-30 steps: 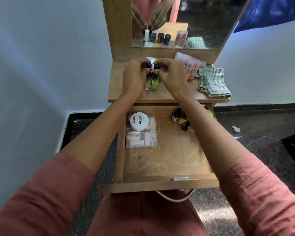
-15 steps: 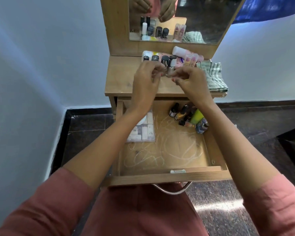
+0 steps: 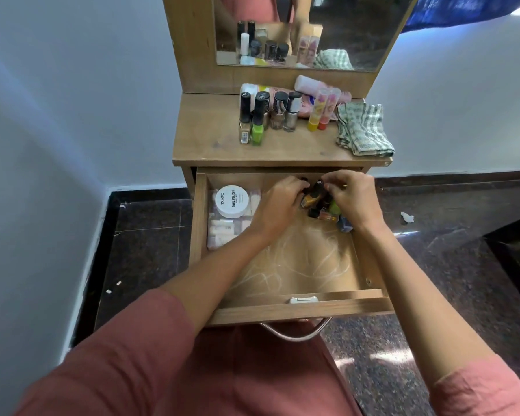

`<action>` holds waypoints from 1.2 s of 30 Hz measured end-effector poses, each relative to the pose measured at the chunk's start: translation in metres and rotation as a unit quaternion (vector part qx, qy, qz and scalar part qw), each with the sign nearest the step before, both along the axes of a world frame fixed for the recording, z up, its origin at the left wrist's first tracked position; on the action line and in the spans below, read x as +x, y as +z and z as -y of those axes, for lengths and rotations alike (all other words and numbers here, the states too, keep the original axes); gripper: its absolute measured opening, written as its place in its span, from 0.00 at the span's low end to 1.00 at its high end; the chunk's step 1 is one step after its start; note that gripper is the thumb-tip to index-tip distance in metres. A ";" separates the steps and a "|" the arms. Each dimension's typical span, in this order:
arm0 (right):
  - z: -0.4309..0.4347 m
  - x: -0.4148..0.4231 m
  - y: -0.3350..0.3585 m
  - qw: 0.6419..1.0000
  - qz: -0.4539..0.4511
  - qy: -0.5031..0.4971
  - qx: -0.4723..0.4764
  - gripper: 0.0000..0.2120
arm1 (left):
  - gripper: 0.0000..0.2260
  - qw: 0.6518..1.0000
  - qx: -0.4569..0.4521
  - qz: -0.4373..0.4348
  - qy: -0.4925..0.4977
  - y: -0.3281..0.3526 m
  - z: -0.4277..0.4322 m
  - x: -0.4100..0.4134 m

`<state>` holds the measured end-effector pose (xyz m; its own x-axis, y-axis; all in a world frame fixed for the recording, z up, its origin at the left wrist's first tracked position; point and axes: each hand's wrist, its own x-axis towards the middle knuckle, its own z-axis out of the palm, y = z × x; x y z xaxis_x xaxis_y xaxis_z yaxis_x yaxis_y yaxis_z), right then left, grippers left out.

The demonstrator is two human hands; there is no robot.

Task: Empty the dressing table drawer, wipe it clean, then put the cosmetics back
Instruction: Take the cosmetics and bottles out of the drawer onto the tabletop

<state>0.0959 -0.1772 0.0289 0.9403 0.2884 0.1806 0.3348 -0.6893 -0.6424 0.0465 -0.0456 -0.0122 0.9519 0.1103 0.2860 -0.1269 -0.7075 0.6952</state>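
Both hands back in the drawer [image 3: 300,310]; emptying not finished.

Near: bent metal handle [image 3: 294,334]; wood-grain drawer floor streaked with pale chalky loops. A second ago both hands were up on the bench, parking bottles; now both are down at the far-right bottle cluster [image 3: 327,213]. Right hand [image 3: 354,202]: fingers pinch the black cap of a tilted gold bottle [image 3: 310,198]. Left hand [image 3: 278,205]: fingers curled narrow against it, hold not readable. Far left: clear box [image 3: 222,232] under a round white jar [image 3: 231,201], not yet out. Judged: more trips before wiping. Bench [image 3: 210,136]: bottle row [image 3: 266,118] upright, glossy glass; folded checked cloth [image 3: 364,130] at right.
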 end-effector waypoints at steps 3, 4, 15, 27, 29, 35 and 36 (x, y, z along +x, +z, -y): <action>0.001 0.001 -0.003 1.000 0.009 -0.004 -0.016 0.12 | 0.14 1.000 -0.010 -0.018 0.001 0.003 0.014 0.007; 0.002 0.001 -0.003 1.000 0.012 -0.006 -0.021 0.13 | 0.15 1.000 -0.012 -0.025 0.009 0.005 0.018 0.010; 0.003 0.008 -0.007 0.945 0.108 0.053 -0.304 0.10 | 0.12 0.997 -0.009 -0.063 0.031 0.009 0.034 0.023; -0.001 0.003 0.001 0.926 0.091 0.077 -0.360 0.11 | 0.10 0.996 -0.039 -0.060 0.057 0.021 0.027 0.014; -0.001 0.002 0.006 0.932 0.090 0.084 -0.342 0.10 | 0.10 0.996 -0.048 -0.051 0.063 0.026 0.023 0.010; -0.004 -0.010 0.037 0.973 0.033 0.089 -0.211 0.10 | 0.11 0.995 -0.078 -0.012 0.067 0.049 0.008 0.000; -0.005 -0.010 0.043 0.975 0.039 0.097 -0.195 0.10 | 0.11 0.994 -0.083 -0.007 0.065 0.055 0.005 -0.001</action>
<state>0.0861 -0.1720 0.0719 0.8488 0.5208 0.0909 0.5209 -0.7946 -0.3118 0.0452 -0.0504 0.0428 0.9299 0.2779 0.2409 -0.0317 -0.5920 0.8053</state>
